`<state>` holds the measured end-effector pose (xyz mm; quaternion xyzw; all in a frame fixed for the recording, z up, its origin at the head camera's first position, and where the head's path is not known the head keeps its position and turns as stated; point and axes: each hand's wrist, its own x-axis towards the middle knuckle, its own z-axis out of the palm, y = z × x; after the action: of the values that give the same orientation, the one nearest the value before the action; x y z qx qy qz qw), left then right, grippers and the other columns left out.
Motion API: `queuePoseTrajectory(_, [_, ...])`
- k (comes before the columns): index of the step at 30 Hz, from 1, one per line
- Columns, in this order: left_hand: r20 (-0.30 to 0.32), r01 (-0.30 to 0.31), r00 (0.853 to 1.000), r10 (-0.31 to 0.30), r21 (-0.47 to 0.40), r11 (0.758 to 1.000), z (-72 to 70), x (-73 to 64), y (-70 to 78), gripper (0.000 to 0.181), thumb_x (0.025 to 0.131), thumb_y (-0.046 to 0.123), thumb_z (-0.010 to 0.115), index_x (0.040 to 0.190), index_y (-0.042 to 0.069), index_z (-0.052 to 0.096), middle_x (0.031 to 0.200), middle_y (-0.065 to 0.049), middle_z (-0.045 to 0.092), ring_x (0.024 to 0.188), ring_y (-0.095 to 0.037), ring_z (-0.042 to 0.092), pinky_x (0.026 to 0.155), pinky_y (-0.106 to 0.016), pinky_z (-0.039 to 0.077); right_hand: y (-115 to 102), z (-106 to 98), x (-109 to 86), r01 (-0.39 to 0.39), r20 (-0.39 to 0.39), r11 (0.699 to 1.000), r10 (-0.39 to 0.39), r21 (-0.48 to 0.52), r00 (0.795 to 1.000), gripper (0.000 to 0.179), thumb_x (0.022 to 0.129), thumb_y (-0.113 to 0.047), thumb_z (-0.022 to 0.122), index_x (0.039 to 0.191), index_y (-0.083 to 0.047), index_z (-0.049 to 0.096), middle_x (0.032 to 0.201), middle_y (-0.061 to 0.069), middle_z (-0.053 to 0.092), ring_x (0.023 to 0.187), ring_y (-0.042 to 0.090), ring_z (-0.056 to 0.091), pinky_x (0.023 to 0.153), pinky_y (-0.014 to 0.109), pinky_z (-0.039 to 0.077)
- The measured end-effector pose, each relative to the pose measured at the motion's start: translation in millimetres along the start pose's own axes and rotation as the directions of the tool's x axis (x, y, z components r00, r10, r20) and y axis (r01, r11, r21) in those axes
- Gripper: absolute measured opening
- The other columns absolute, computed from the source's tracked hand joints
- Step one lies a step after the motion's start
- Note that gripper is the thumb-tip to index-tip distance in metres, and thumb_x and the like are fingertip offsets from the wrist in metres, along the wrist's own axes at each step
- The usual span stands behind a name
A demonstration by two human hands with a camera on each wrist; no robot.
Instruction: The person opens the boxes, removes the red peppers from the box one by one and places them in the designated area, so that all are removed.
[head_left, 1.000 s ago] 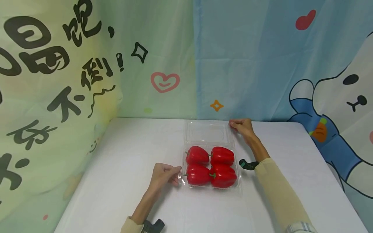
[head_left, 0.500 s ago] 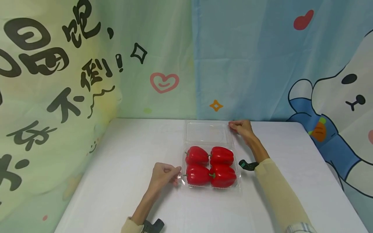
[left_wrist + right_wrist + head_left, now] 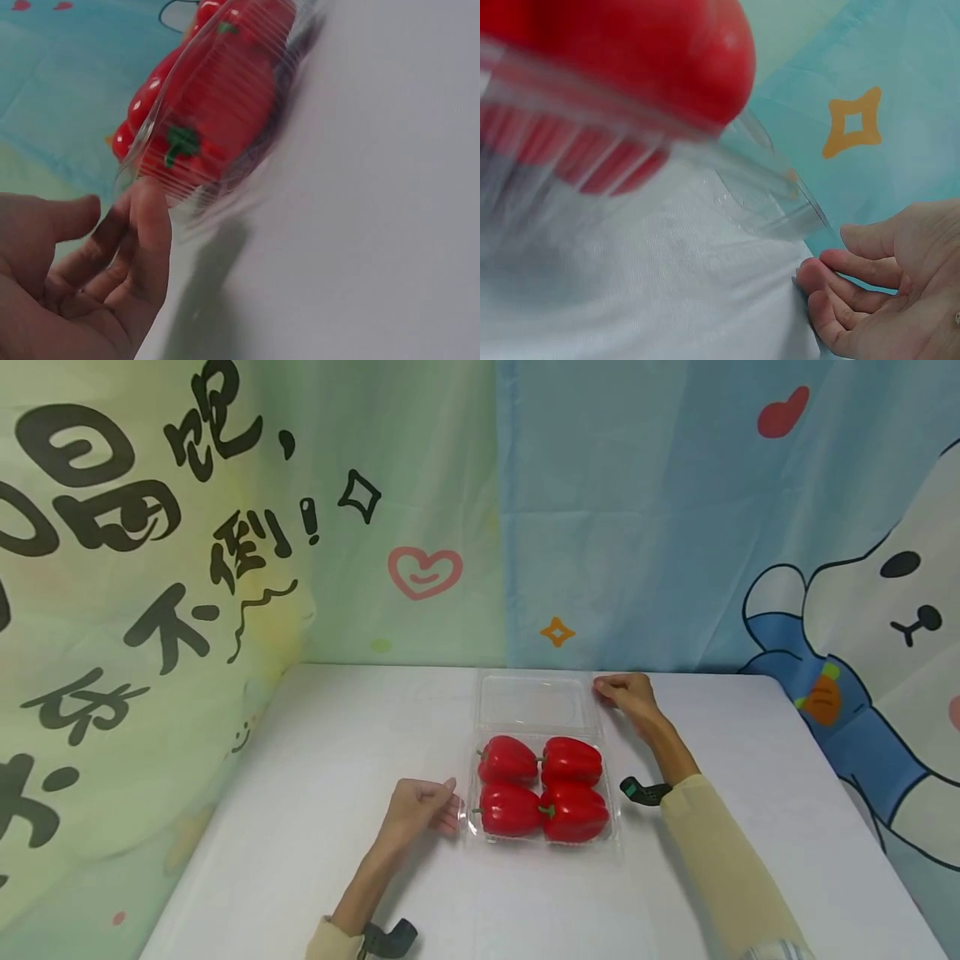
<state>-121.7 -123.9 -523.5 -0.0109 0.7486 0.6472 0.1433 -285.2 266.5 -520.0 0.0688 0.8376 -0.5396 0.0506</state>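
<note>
A clear plastic clamshell box (image 3: 537,703) lies on the table with its lid folded back. Red bell peppers (image 3: 573,814) fill its base in two rows of two, with green stems on some. My left hand (image 3: 422,808) is at the box's left side; in the left wrist view its thumb stands apart from the loosely bent fingers (image 3: 152,217), which are close to the ribbed wall. Whether they touch it I cannot tell. At the lid's far right corner is my right hand (image 3: 630,700), its thumb and fingers (image 3: 840,296) slightly apart from the lid edge with nothing between them.
The white table (image 3: 315,743) ends at the back against a printed cloth (image 3: 637,510). Another printed cloth runs along the left side. Dark wrist mounts (image 3: 643,792) sit on both forearms.
My left thumb has lifted off the box's left edge and the fingers have loosened. My right hand has let go of the lid corner and shifted slightly right. The box has stayed in place.
</note>
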Motion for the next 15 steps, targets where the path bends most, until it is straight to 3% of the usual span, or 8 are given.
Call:
queuePoseTrajectory(5, [-0.113, -0.055, 0.991, 0.066, 0.099, 0.994, -5.5, 6.2, 0.6, 0.034, 0.110, 0.020, 0.066, 0.095, -0.007, 0.080, 0.085, -0.021, 0.081, 0.070, -0.022, 0.077, 0.066, -0.028, 0.065, 2, -5, -7.8, 0.020, -0.020, 0.998, -0.021, -0.055, 1.000, 0.048, 0.114, -0.027, 0.059, 0.145, 0.009, 0.063, 0.139, 0.030, 0.070, 0.100, 0.005, 0.066, 0.081, 0.005, 0.052])
queuePoseTrajectory(7, [-0.189, -0.085, 0.975, 0.117, 0.167, 0.982, -6.1, 9.9, 1.4, 0.034, 0.109, 0.025, 0.067, 0.096, -0.003, 0.081, 0.085, -0.018, 0.081, 0.072, -0.022, 0.076, 0.064, -0.027, 0.063, 1, -7, -11.2, 0.040, -0.031, 0.997, -0.042, -0.070, 0.999, 0.048, 0.114, -0.027, 0.059, 0.144, 0.009, 0.063, 0.139, 0.032, 0.069, 0.097, 0.001, 0.066, 0.081, 0.004, 0.052])
queuePoseTrajectory(11, [-0.307, -0.127, 0.929, 0.208, 0.264, 0.956, -4.6, 18.0, 6.0, 0.039, 0.111, 0.034, 0.063, 0.101, 0.002, 0.082, 0.089, -0.014, 0.081, 0.078, -0.027, 0.077, 0.064, -0.033, 0.063, -2, -13, -17.3, 0.092, -0.053, 0.992, -0.097, -0.086, 0.994, 0.045, 0.112, -0.022, 0.060, 0.140, 0.013, 0.065, 0.137, 0.036, 0.069, 0.088, -0.009, 0.062, 0.078, 0.004, 0.051])
queuePoseTrajectory(13, [-0.324, -0.148, 0.917, 0.232, 0.264, 0.953, -3.2, 22.9, 8.6, 0.039, 0.111, 0.034, 0.062, 0.103, 0.002, 0.082, 0.093, -0.016, 0.082, 0.080, -0.031, 0.078, 0.065, -0.036, 0.064, -3, -16, -19.7, 0.115, -0.056, 0.988, -0.121, -0.107, 0.991, 0.044, 0.112, -0.021, 0.060, 0.139, 0.014, 0.065, 0.135, 0.037, 0.070, 0.085, -0.011, 0.060, 0.078, 0.004, 0.050])
queuePoseTrajectory(15, [-0.322, -0.160, 0.916, 0.238, 0.252, 0.955, -1.5, 28.4, 10.6, 0.036, 0.110, 0.032, 0.063, 0.106, 0.001, 0.082, 0.096, -0.018, 0.082, 0.083, -0.033, 0.079, 0.066, -0.037, 0.064, -4, -18, -22.1, 0.133, -0.058, 0.982, -0.141, -0.131, 0.988, 0.043, 0.112, -0.020, 0.060, 0.137, 0.013, 0.067, 0.134, 0.036, 0.071, 0.085, -0.012, 0.059, 0.077, 0.005, 0.049])
